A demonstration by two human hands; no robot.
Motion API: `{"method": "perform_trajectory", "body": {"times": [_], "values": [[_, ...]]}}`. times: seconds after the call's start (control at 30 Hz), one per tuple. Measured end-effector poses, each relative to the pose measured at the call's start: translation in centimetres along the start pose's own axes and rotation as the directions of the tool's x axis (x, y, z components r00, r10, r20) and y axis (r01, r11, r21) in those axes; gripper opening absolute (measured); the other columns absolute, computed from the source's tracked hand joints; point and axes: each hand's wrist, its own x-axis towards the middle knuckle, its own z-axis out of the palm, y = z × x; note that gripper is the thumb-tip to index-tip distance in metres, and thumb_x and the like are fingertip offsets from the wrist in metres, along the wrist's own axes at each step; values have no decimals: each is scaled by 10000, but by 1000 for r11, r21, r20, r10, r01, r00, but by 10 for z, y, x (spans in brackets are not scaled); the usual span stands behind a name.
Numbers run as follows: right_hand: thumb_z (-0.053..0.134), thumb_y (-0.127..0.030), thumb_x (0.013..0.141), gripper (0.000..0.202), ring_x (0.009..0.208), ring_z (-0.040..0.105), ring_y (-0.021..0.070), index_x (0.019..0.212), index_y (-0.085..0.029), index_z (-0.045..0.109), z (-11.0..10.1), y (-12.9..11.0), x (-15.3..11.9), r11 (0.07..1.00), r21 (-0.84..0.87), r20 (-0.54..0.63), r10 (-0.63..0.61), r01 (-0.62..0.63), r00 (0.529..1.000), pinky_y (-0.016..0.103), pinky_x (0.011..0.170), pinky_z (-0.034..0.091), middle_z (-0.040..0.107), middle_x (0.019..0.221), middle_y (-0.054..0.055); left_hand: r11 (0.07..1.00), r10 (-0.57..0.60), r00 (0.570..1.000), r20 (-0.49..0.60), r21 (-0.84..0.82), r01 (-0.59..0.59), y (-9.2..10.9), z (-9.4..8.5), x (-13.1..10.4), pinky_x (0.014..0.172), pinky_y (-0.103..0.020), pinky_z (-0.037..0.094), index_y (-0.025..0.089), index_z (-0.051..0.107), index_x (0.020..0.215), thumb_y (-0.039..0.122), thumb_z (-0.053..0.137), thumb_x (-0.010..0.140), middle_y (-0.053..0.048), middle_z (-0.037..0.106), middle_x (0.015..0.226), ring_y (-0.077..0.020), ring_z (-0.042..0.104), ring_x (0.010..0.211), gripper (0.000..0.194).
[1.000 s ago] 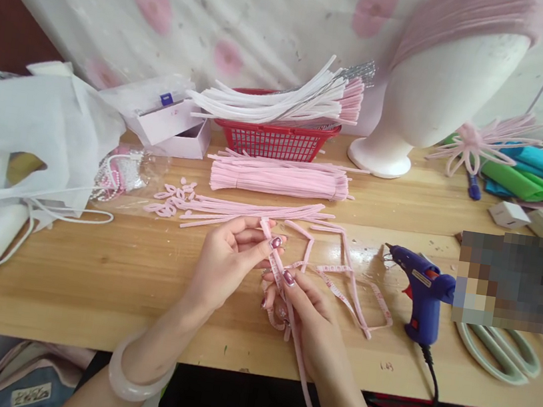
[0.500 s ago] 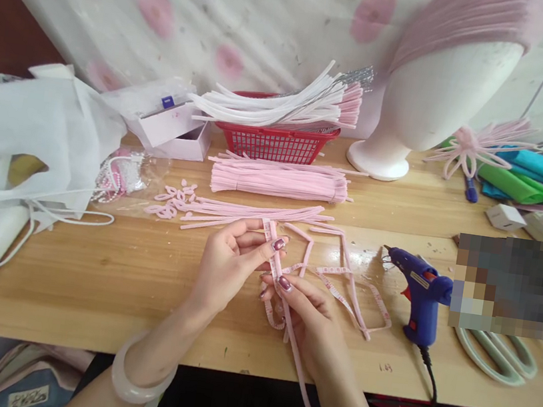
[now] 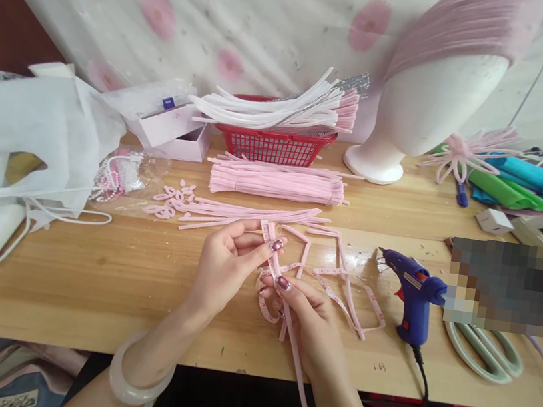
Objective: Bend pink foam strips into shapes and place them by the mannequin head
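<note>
Between my two hands a pink pipe cleaner (image 3: 298, 362) lies along a white tape measure (image 3: 334, 294). My left hand (image 3: 230, 262) pinches both near their upper ends, thumb on top. Just below, my right hand (image 3: 308, 320) grips the same pair between thumb and fingers. The pipe cleaner's long end hangs down past the table edge. The rest of the tape loops on the table beside my right hand, among bent pink pipe cleaners (image 3: 346, 278). Beyond my left hand lie loose straight pink pipe cleaners (image 3: 250, 211) and small pink loops (image 3: 165, 211).
A tied pink bundle (image 3: 277, 183) lies before a red basket (image 3: 274, 146) of white and pink stems. To the right are a blue glue gun (image 3: 415, 294), scissors (image 3: 482, 354) and a white foam head (image 3: 430, 111). A white plastic bag (image 3: 80, 129) stands left.
Both hands keep nearly the same hold on the pipe cleaner and tape. The view has shifted slightly, so items on the right appear a little further left.
</note>
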Motion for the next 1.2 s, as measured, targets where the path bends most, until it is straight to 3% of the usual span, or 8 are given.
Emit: {"method": "perform_trajectory", "body": {"times": [0.2, 0.33, 0.47, 0.7, 0.93, 1.2], "values": [[729, -444, 819, 224, 576, 481, 113, 847, -253, 843, 1, -3, 0, 996, -71, -6, -50, 49, 999, 240, 580, 410, 704, 670, 30, 1000, -16, 1000, -25, -24, 15, 2, 0, -1, 667, -189, 591, 156, 701, 969, 276, 874, 687, -51, 807, 854, -147, 748, 757, 352], [682, -393, 868, 199, 637, 581, 145, 856, -273, 840, 2, -4, -2, 958, -232, -4, -174, 168, 985, 249, 629, 466, 746, 741, 35, 997, -49, 998, -46, -63, 46, 5, 2, -2, 669, -204, 594, 145, 696, 982, 277, 892, 655, -63, 805, 828, -156, 748, 738, 403], [631, -325, 915, 207, 722, 665, 182, 907, -278, 832, -1, -2, -5, 839, -426, 38, -357, 338, 933, 262, 686, 509, 765, 783, 32, 992, -76, 995, -61, -101, 70, 6, 4, -4, 667, -209, 601, 135, 717, 948, 275, 901, 632, -74, 804, 813, -174, 756, 735, 392], [612, -231, 922, 217, 699, 695, 180, 934, -276, 823, 1, -1, -6, 715, -500, 103, -511, 489, 853, 252, 658, 530, 781, 812, 27, 995, -55, 997, -54, -88, 50, 7, 5, -8, 669, -198, 605, 138, 761, 849, 306, 885, 657, -80, 804, 828, -176, 760, 758, 284], [616, -276, 929, 219, 739, 705, 218, 897, -285, 832, 1, -6, -9, 749, -492, 73, -473, 444, 878, 297, 694, 537, 790, 836, 45, 996, -51, 998, -34, -71, 48, 8, 4, -10, 715, -196, 604, 146, 762, 872, 266, 829, 742, -80, 807, 869, -172, 764, 810, 189], [661, -389, 901, 214, 740, 698, 218, 872, -279, 842, -1, -9, -10, 898, -314, 28, -316, 308, 948, 302, 678, 546, 786, 798, 62, 992, -28, 999, 44, -121, 33, 14, 7, -8, 700, -202, 609, 143, 758, 866, 222, 827, 741, -74, 806, 825, -178, 769, 778, 163]]}}
